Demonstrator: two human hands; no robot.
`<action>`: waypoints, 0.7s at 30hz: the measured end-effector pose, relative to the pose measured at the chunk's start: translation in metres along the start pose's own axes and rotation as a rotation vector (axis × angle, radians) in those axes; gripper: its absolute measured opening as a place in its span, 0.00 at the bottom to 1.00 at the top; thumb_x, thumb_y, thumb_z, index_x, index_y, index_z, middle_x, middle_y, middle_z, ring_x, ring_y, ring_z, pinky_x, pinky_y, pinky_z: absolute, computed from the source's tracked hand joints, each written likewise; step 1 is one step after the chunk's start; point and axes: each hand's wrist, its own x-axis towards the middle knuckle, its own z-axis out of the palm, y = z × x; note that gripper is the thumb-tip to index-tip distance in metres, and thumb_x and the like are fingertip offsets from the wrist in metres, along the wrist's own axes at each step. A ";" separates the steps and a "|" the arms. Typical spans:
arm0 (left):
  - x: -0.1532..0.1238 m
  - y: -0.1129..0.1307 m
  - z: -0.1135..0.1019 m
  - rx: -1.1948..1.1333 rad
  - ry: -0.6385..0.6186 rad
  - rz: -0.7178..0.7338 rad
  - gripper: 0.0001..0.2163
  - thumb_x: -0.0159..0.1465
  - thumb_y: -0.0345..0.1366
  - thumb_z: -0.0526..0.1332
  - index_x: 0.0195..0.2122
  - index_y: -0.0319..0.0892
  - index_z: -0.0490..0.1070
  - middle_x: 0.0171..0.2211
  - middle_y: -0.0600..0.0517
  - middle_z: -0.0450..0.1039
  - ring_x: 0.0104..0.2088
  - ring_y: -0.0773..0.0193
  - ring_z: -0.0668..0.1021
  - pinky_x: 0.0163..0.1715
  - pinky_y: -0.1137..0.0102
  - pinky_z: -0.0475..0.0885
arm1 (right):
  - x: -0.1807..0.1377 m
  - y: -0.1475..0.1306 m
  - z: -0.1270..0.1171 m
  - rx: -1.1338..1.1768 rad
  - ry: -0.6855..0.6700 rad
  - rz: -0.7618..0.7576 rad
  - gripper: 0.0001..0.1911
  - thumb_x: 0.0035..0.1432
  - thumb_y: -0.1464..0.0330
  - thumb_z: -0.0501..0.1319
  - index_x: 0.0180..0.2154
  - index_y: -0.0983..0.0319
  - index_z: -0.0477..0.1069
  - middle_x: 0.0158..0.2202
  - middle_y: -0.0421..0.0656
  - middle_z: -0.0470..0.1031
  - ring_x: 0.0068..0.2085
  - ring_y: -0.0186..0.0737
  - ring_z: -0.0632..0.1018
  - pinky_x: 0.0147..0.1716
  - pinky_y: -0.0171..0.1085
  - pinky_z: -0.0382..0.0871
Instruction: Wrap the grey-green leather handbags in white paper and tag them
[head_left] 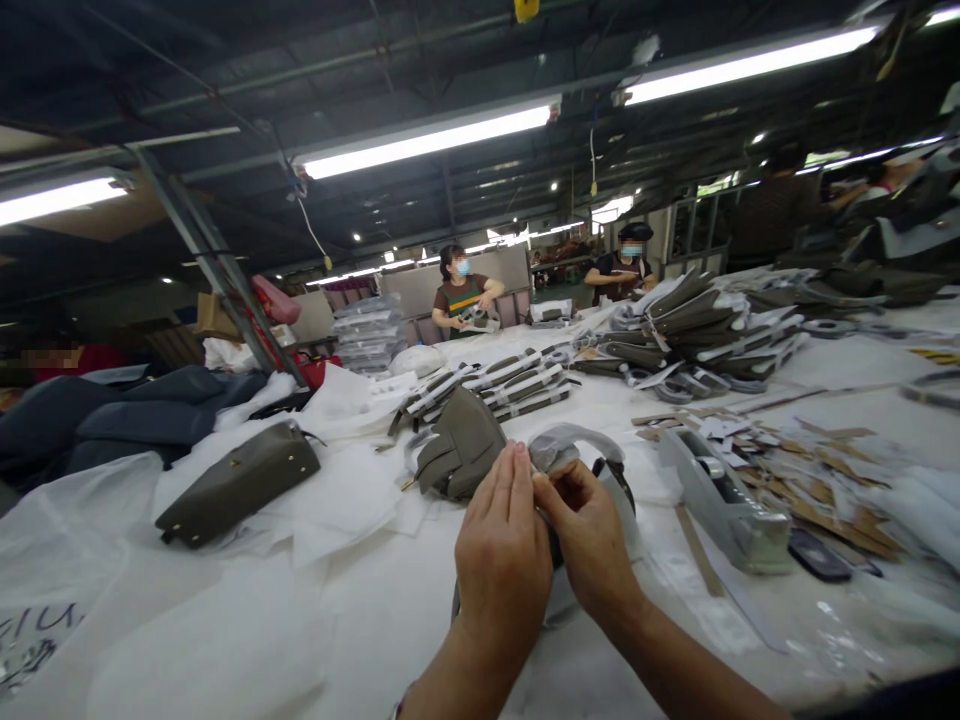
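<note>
An olive-green handbag (459, 450) with a woven-looking front lies on the white-covered table, partly behind my hands. Its handle (576, 440) appears wrapped in pale translucent material. My left hand (501, 545) rests against the bag, fingers straight and close together. Just beside it, my right hand (589, 525) is closed, thumb and forefinger pinched near the left fingertips. What sits in that pinch is too small to make out. Both hands hide the lower middle of the bag.
A grey tape dispenser (724, 505) and a dark phone-like object (819, 555) lie right, near cardboard scraps (832, 480). Another olive bag (240, 480) lies left on white sheets. Stacked bag pieces (682, 330) stand behind. Two masked co-workers (459, 295) work across the table.
</note>
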 end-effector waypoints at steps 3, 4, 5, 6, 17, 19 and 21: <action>0.005 -0.003 -0.014 -0.143 -0.078 -0.050 0.23 0.67 0.32 0.56 0.64 0.42 0.63 0.63 0.45 0.65 0.63 0.53 0.68 0.63 0.60 0.64 | -0.001 -0.003 -0.003 0.045 -0.038 0.033 0.14 0.55 0.57 0.69 0.32 0.60 0.71 0.29 0.39 0.73 0.35 0.39 0.73 0.39 0.38 0.68; 0.008 -0.005 -0.019 -0.210 -0.116 -0.100 0.21 0.67 0.35 0.57 0.62 0.44 0.66 0.61 0.46 0.68 0.62 0.53 0.70 0.62 0.61 0.65 | -0.001 -0.005 -0.003 0.071 -0.065 0.051 0.13 0.55 0.57 0.68 0.33 0.60 0.72 0.31 0.40 0.75 0.36 0.40 0.74 0.40 0.38 0.69; 0.013 -0.008 -0.024 -0.277 -0.153 -0.163 0.19 0.67 0.38 0.59 0.60 0.45 0.69 0.59 0.48 0.71 0.60 0.54 0.72 0.61 0.62 0.66 | -0.001 -0.007 -0.004 0.098 -0.099 0.069 0.13 0.56 0.57 0.68 0.35 0.60 0.74 0.32 0.40 0.76 0.38 0.40 0.75 0.42 0.38 0.69; 0.017 -0.011 -0.029 -0.342 -0.193 -0.227 0.18 0.67 0.41 0.60 0.58 0.46 0.70 0.58 0.48 0.72 0.58 0.54 0.74 0.60 0.63 0.67 | -0.001 -0.010 -0.005 0.120 -0.133 0.084 0.13 0.56 0.58 0.68 0.36 0.60 0.75 0.34 0.41 0.77 0.39 0.40 0.75 0.43 0.38 0.69; 0.031 -0.019 -0.024 -0.788 -0.465 -0.527 0.21 0.58 0.47 0.68 0.48 0.41 0.74 0.44 0.47 0.79 0.45 0.55 0.79 0.47 0.67 0.73 | 0.002 -0.023 -0.031 -0.139 -0.256 0.032 0.15 0.55 0.56 0.68 0.37 0.60 0.76 0.36 0.41 0.79 0.40 0.41 0.78 0.43 0.39 0.72; 0.030 -0.019 -0.022 -0.790 -0.403 -0.561 0.21 0.56 0.47 0.70 0.46 0.41 0.75 0.41 0.48 0.79 0.42 0.57 0.80 0.45 0.68 0.73 | 0.006 -0.024 -0.050 -0.232 -0.294 -0.005 0.15 0.58 0.55 0.65 0.40 0.59 0.77 0.39 0.42 0.80 0.42 0.42 0.79 0.45 0.40 0.72; 0.029 -0.024 -0.021 -0.795 -0.341 -0.594 0.22 0.55 0.46 0.71 0.47 0.41 0.74 0.41 0.49 0.79 0.41 0.59 0.80 0.43 0.70 0.73 | 0.014 -0.024 -0.085 -0.427 -0.241 -0.088 0.15 0.61 0.56 0.62 0.44 0.58 0.77 0.43 0.43 0.80 0.46 0.43 0.79 0.49 0.42 0.71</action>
